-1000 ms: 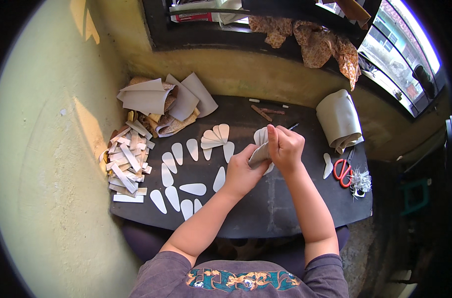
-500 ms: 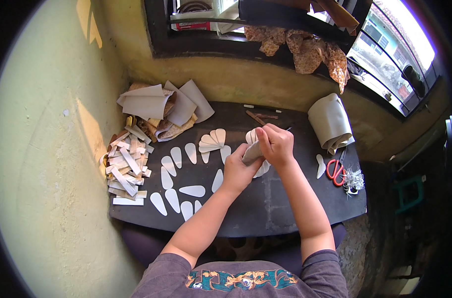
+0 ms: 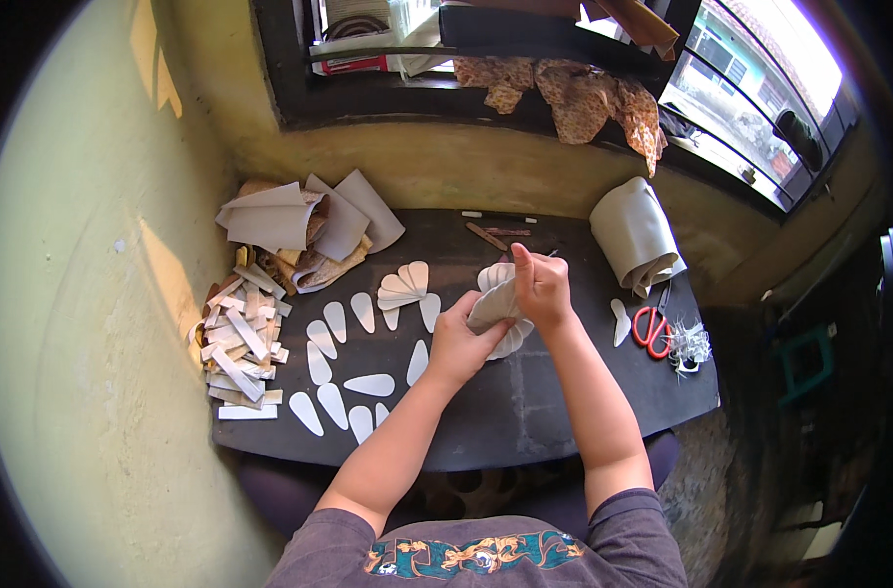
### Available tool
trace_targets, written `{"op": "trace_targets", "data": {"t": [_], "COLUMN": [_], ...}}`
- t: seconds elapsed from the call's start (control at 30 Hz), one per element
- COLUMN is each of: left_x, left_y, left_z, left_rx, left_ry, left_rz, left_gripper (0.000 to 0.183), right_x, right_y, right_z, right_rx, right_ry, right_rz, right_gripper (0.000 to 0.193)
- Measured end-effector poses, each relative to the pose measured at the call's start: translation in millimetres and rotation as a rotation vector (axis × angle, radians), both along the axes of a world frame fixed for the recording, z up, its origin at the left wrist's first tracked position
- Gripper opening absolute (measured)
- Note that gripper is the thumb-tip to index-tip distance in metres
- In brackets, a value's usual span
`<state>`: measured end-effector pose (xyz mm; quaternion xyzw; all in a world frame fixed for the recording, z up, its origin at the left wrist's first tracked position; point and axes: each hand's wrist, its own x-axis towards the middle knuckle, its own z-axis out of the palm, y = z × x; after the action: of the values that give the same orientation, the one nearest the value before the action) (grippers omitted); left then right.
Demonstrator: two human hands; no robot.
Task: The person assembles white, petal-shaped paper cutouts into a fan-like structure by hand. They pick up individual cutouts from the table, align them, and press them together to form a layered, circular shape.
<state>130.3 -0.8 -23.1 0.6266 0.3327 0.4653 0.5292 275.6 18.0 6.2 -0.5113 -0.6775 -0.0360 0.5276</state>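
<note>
Over the middle of the dark table, my left hand [image 3: 457, 343] is closed on a pale grey piece of leather-like sheet [image 3: 492, 307], thumb across its lower end. Beside its upper right edge, my right hand [image 3: 545, 287] is curled into a fist with the thumb up. A thin dark tip [image 3: 553, 253] shows past that fist; whatever it belongs to is hidden by the fingers. Under my hands lies a fan of pale teardrop pieces [image 3: 513, 341], partly covered. Another teardrop fan [image 3: 403, 284] and several loose teardrop pieces [image 3: 332, 402] spread to the left.
Pale strips [image 3: 246, 343] are heaped at the left edge, with folded sheets [image 3: 270, 220] behind them. To the right lie a grey roll [image 3: 638, 235], red-handled scissors [image 3: 650, 331], a white cutout [image 3: 620, 323] and shredded scraps [image 3: 690, 345]. Brown sticks [image 3: 487, 236] lie at the back.
The whole view has shifted slightly. My right fist has turned more upright with its thumb raised, and the grey sheet shows more of its face in my left hand.
</note>
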Motion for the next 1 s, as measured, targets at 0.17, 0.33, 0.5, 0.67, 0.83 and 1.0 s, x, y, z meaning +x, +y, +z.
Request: {"op": "trace_targets", "data": {"t": [0.17,0.33,0.5,0.67,0.83,1.0], "left_x": [0,-3,-4,-1,2,1], "left_y": [1,4,7,2,-2,-4], "left_z": [0,1,0,3,5,10], "left_rx": [-0.002,0.005,0.025,0.115,-0.046,-0.046], "left_ry": [0.029,0.039,0.059,0.069,0.039,0.074], "left_rz": [0.007,0.040,0.048,0.060,0.001,0.029], "left_gripper": [0.024,0.024,0.025,0.036,0.043,0.044], "right_x": [-6,-4,-13,-20,-19,-19], "right_y": [4,-7,-1,-4,4,7], "right_z": [-1,9,23,26,10,7], "right_rx": [0.113,-0.032,0.191,0.101,0.095,0.087], "right_ry": [0.029,-0.093,-0.110,-0.339,-0.311,-0.285], "right_rz": [-0.016,-0.083,-0.104,0.014,0.062,0.105], "right_gripper": [0.034,0.031,0.029,0.033,0.039,0.035]}}
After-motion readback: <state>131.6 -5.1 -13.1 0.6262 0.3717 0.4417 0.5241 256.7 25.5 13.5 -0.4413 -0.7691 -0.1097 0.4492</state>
